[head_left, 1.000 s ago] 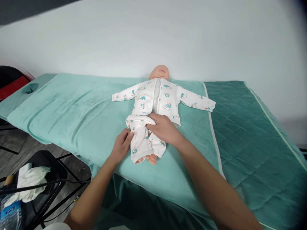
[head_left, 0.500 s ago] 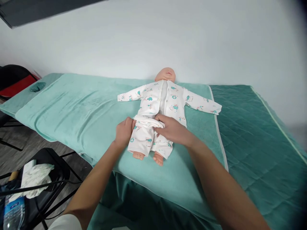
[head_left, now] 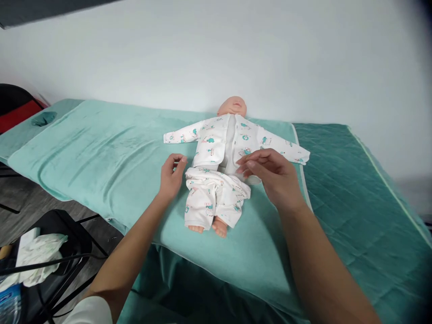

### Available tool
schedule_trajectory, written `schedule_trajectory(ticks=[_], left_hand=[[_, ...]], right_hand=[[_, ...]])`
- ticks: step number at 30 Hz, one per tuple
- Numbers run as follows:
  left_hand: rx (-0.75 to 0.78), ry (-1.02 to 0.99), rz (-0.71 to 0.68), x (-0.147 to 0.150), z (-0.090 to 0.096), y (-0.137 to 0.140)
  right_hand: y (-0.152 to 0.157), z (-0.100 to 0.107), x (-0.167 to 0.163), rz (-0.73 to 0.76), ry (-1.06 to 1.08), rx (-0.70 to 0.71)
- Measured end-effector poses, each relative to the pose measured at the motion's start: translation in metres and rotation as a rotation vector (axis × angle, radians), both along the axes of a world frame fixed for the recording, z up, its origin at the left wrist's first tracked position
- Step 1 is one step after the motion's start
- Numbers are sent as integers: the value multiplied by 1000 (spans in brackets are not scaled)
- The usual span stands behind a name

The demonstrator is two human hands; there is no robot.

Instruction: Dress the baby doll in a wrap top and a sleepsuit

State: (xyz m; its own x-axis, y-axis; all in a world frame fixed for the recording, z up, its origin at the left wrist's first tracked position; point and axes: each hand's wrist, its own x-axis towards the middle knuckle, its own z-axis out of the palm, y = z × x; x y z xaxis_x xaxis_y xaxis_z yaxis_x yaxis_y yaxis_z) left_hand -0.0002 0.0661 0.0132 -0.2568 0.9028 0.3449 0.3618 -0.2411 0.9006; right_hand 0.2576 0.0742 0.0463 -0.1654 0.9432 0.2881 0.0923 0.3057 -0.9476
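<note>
A baby doll (head_left: 232, 106) lies on its back on the green bed, head toward the wall. It wears a white printed jacket (head_left: 211, 141), unfastened down the front, over a white layer. White printed trousers (head_left: 202, 202) cover its legs, bunched at the waist, and its feet stick out below. My left hand (head_left: 172, 176) is beside the trousers' waist on the left, fingers curled but apart, holding nothing. Over the jacket's lower right side hovers my right hand (head_left: 270, 173), fingers spread, nothing in it. It hides part of the jacket hem.
A green padded bed (head_left: 101, 148) runs along the white wall (head_left: 216, 54), with a darker quilted cover (head_left: 354, 193) at right. At lower left, a black chair (head_left: 76, 238) holds crumpled white cloth (head_left: 43, 252) and a plastic bottle (head_left: 10, 301). Another chair (head_left: 16, 105) stands far left.
Both hands have let go of the trousers' waistband. My right hand has moved up and right, my left slightly up. The trousers' waist now spreads wider to the right.
</note>
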Motion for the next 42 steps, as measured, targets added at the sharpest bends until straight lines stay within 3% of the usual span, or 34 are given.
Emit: schedule_trajectory(ticks=[3, 6, 9, 12, 16, 20, 23, 26, 29, 33, 37, 39, 42], left_hand=[[7, 127, -166, 16, 21, 14], [-9, 450, -324, 35, 37, 23], [-23, 763, -286, 49, 42, 27], [-12, 889, -233, 56, 42, 27], [11, 700, -165, 50, 38, 33], [-85, 106, -3, 20, 23, 46], [-180, -239, 96, -14, 6, 54], [-247, -53, 205, -49, -7, 57], [-237, 147, 231, -69, -15, 56], [-278, 543, 342, -69, -19, 54], [-312, 747, 368, -60, -22, 51], [-216, 783, 369, -57, -22, 49], [25, 753, 316, -50, -23, 45]], right_hand=[[4, -11, -4, -205, -271, 198], [6, -18, -10, -211, -607, 307], [5, -19, -13, -203, -758, 330], [3, -20, -12, -230, -785, 321], [9, -26, -7, -260, -551, 223], [20, -29, 0, -292, -49, 115], [21, -31, 16, -400, 56, 192], [16, -42, 45, -584, -71, 207], [7, -56, 77, -745, -267, 102], [-4, -62, 99, -805, -602, -187], [-10, -55, 92, -811, -832, -367], [-13, -53, 80, -863, -859, -297], [-16, -52, 56, -869, -768, 48]])
